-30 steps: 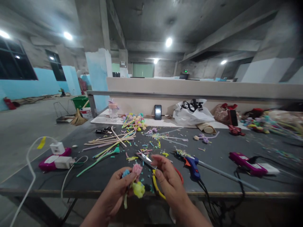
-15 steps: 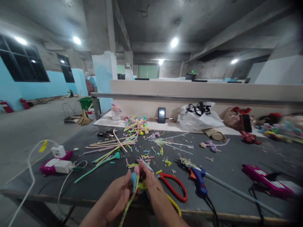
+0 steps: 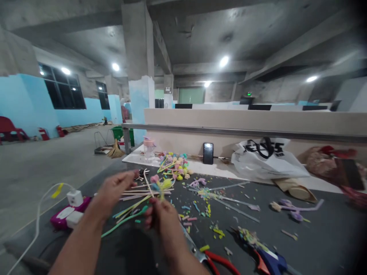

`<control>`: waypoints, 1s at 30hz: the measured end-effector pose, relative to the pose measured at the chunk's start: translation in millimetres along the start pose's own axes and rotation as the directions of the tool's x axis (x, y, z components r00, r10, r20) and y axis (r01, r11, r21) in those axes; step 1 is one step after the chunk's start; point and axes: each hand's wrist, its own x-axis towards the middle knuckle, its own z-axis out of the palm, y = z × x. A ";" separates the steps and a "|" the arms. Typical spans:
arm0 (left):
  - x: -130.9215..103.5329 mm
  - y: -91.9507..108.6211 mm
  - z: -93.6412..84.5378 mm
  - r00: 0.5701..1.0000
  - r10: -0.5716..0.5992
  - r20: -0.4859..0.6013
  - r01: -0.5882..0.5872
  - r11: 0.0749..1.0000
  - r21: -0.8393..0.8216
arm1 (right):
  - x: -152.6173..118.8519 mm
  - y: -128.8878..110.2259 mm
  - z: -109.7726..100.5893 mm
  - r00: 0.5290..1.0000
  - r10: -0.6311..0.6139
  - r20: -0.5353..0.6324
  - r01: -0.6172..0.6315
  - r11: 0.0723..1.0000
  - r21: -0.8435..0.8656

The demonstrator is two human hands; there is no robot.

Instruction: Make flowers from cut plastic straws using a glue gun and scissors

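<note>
My right hand (image 3: 166, 223) is closed in a pinch around the stem of a small fuzzy pipe-cleaner flower bunch (image 3: 164, 185) with pink, blue and yellow heads. My left hand (image 3: 116, 191) is stretched forward with fingers a little apart and nothing visible in it. It hovers over the left end of a pile of pastel pipe-cleaner stems (image 3: 137, 196), close to a black and metal bunch of small items (image 3: 142, 173). A green stem (image 3: 123, 223) lies nearer the table's front. Beside my right wrist lie red-handled pliers or cutters (image 3: 220, 261), partly hidden.
A blue hot-glue gun (image 3: 272, 261) lies at the front right. Coloured scraps (image 3: 200, 210) and clear glue sticks (image 3: 237, 212) litter the table. Finished fuzzy flowers (image 3: 174, 166), a phone (image 3: 208, 153) and a white bag (image 3: 266, 160) stand behind. A magenta power strip (image 3: 61, 217) sits left.
Both hands have moved up and forward. My left hand has let go of the flower bunch and gone to the stem pile. My right hand now holds it alone. The view has shifted.
</note>
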 end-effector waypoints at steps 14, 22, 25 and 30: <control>14.6 -65.1 1.1 0.934 -0.057 0.352 -0.213 0.702 0.679 | 24.9 -23.6 -47.5 0.950 -0.117 -0.289 0.158 0.979 0.125; 25.9 -53.9 -9.0 0.818 -0.242 0.521 -0.127 0.808 0.575 | 23.4 -15.6 -42.0 0.976 -0.063 -0.210 0.081 0.994 0.078; 27.6 -43.8 -5.5 0.748 -0.265 0.608 -0.037 0.898 0.438 | 22.7 -7.9 -40.1 0.984 -0.036 -0.173 0.043 0.998 0.039; 31.9 -47.9 17.6 0.717 -0.336 0.611 0.100 0.917 0.387 | 18.7 -4.3 -37.1 0.973 -0.043 -0.229 0.035 0.999 -0.041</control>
